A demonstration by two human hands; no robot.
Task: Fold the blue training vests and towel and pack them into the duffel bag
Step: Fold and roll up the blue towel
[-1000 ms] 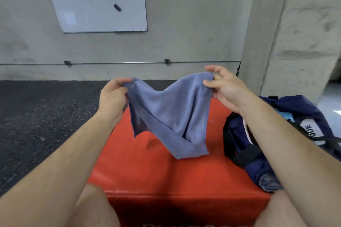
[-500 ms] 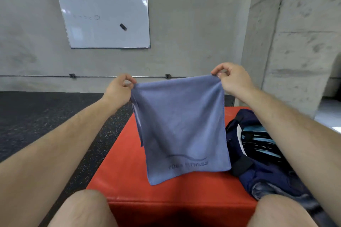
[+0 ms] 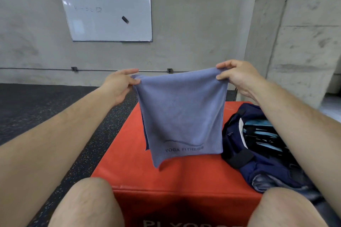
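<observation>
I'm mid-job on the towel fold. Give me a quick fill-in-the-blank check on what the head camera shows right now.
1. The towel hangs between the left hand and the right hand, each pinching a top ____.
2. The print near the towel's lower edge reads YOGA ____.
3. The duffel bag lies on the box, whose colour is ____.
4. From the camera, the duffel bag sits to the ____ of the towel.

Missing words: corner; FITNESS; red; right.
</observation>
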